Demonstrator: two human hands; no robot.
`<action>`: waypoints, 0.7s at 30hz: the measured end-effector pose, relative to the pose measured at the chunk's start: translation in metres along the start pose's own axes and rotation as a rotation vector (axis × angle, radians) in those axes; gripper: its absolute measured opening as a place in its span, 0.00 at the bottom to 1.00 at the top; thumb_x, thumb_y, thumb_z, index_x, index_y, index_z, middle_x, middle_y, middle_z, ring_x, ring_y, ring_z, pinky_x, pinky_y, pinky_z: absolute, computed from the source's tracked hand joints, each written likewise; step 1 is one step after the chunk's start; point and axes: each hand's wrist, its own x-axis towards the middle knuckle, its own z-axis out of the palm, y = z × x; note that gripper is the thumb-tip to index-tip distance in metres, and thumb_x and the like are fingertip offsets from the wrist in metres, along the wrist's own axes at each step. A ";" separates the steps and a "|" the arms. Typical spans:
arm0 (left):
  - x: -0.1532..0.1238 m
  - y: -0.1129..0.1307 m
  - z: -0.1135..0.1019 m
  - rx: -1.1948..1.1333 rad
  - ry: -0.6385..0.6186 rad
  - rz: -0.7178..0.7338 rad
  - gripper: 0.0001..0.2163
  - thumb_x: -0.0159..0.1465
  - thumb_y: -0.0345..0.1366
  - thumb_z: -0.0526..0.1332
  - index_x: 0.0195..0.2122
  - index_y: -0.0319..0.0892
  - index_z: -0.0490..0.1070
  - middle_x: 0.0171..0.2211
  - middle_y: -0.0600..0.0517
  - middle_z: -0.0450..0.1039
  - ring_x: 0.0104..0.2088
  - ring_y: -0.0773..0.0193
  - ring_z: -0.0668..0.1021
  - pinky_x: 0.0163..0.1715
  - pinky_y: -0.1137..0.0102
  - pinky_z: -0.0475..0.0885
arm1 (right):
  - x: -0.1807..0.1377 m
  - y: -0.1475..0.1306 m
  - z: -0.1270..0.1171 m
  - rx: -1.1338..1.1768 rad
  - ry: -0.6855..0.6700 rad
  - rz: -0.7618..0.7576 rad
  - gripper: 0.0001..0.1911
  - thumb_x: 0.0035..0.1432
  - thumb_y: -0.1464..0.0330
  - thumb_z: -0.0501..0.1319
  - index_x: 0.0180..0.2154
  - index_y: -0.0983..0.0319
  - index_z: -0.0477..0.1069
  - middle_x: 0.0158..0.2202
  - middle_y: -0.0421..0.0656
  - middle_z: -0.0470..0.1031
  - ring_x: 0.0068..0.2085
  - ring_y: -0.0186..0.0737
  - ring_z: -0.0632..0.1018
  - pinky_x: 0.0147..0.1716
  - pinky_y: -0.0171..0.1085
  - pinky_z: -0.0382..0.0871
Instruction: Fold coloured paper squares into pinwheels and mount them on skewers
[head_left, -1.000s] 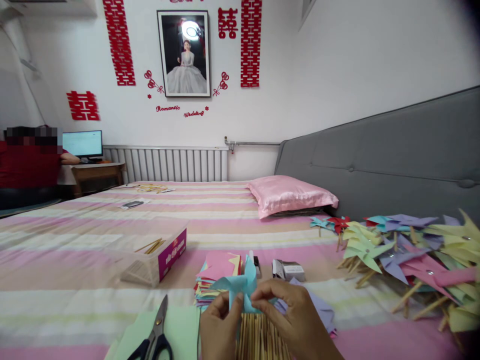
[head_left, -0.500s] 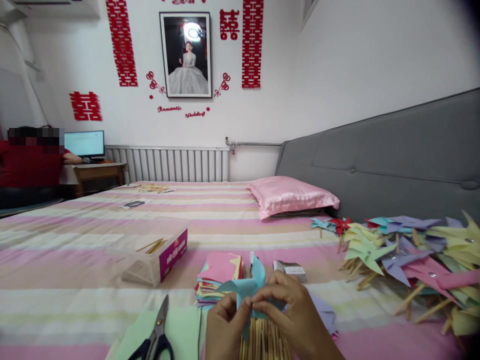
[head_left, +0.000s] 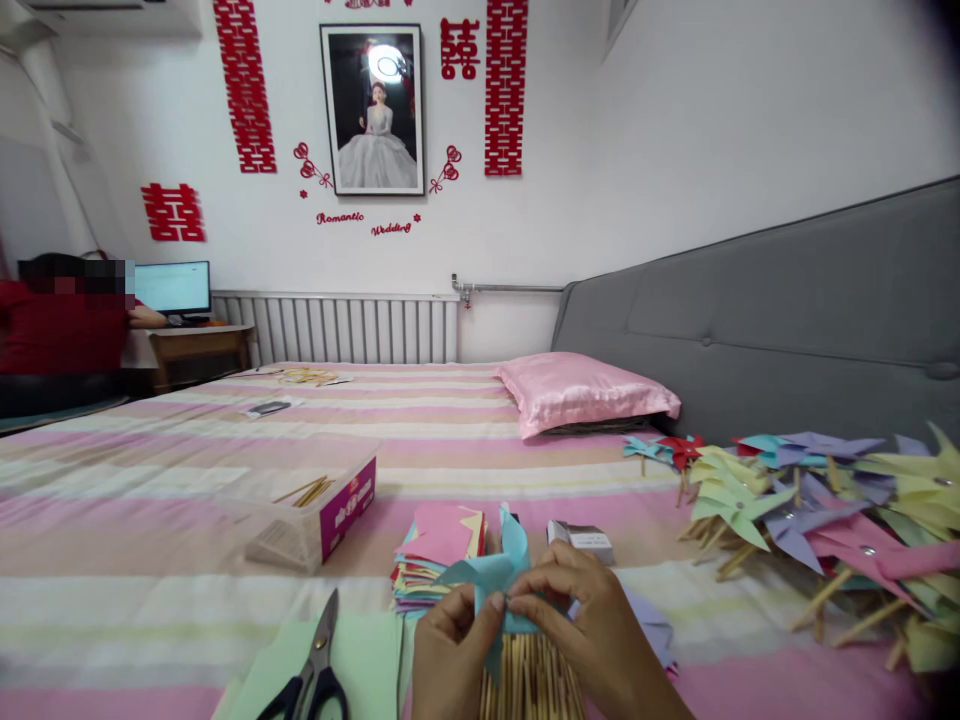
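Note:
A light blue paper pinwheel [head_left: 491, 570] with folded blades is held up between both hands, above a bundle of wooden sticks [head_left: 531, 680]. My left hand [head_left: 454, 650] pinches it from the left, thumb near its centre. From the right, the fingertips of my right hand [head_left: 577, 620] close at the same centre; whatever small piece lies between them is hidden. Behind the pinwheel stands a stack of coloured paper [head_left: 439, 545]. Scissors [head_left: 316, 660] lie on light green paper sheets [head_left: 367, 660] left of my hands.
Finished pinwheels [head_left: 795, 510] on sticks pile up at the right. A clear plastic box [head_left: 300, 525] holding a few sticks sits left of the stack. There is a small box [head_left: 581, 540] beyond my right hand, and a pink pillow [head_left: 585, 390] farther back. A person in red [head_left: 64, 325] sits far left.
Both hands stay almost in place at the pinwheel's centre, with only a slight shift of the fingers. Everything else looks the same.

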 end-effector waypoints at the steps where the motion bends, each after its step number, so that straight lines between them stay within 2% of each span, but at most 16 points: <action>1: 0.000 0.000 0.000 0.007 0.002 0.002 0.11 0.45 0.40 0.69 0.20 0.37 0.72 0.18 0.55 0.71 0.23 0.69 0.69 0.27 0.76 0.63 | 0.000 0.000 0.000 -0.002 -0.003 0.001 0.06 0.51 0.65 0.63 0.25 0.58 0.76 0.24 0.38 0.67 0.31 0.39 0.69 0.33 0.35 0.59; 10: 0.001 -0.002 -0.003 0.057 0.019 0.044 0.10 0.46 0.39 0.69 0.21 0.37 0.73 0.19 0.55 0.72 0.24 0.68 0.69 0.27 0.77 0.64 | -0.001 -0.001 0.002 0.017 -0.008 0.019 0.07 0.53 0.68 0.61 0.24 0.61 0.73 0.24 0.37 0.67 0.30 0.37 0.70 0.32 0.35 0.60; 15: 0.000 -0.003 -0.003 0.061 0.038 0.066 0.10 0.46 0.39 0.68 0.21 0.38 0.73 0.20 0.54 0.73 0.25 0.67 0.70 0.28 0.76 0.65 | -0.001 0.000 0.005 0.094 0.039 -0.020 0.05 0.52 0.68 0.61 0.25 0.60 0.70 0.33 0.40 0.69 0.40 0.41 0.71 0.43 0.38 0.60; 18: 0.000 -0.003 -0.003 0.068 0.041 0.064 0.10 0.47 0.40 0.68 0.21 0.38 0.73 0.19 0.54 0.73 0.25 0.67 0.70 0.27 0.76 0.65 | -0.003 0.002 0.010 0.180 0.087 0.023 0.04 0.49 0.70 0.62 0.29 0.60 0.67 0.39 0.41 0.71 0.45 0.43 0.71 0.46 0.40 0.59; 21: 0.001 -0.004 -0.004 0.081 0.052 0.062 0.10 0.47 0.40 0.68 0.21 0.38 0.73 0.19 0.54 0.73 0.24 0.67 0.70 0.27 0.76 0.65 | -0.003 0.001 0.013 0.354 0.077 0.124 0.14 0.49 0.71 0.61 0.39 0.59 0.62 0.39 0.43 0.74 0.43 0.42 0.73 0.42 0.39 0.65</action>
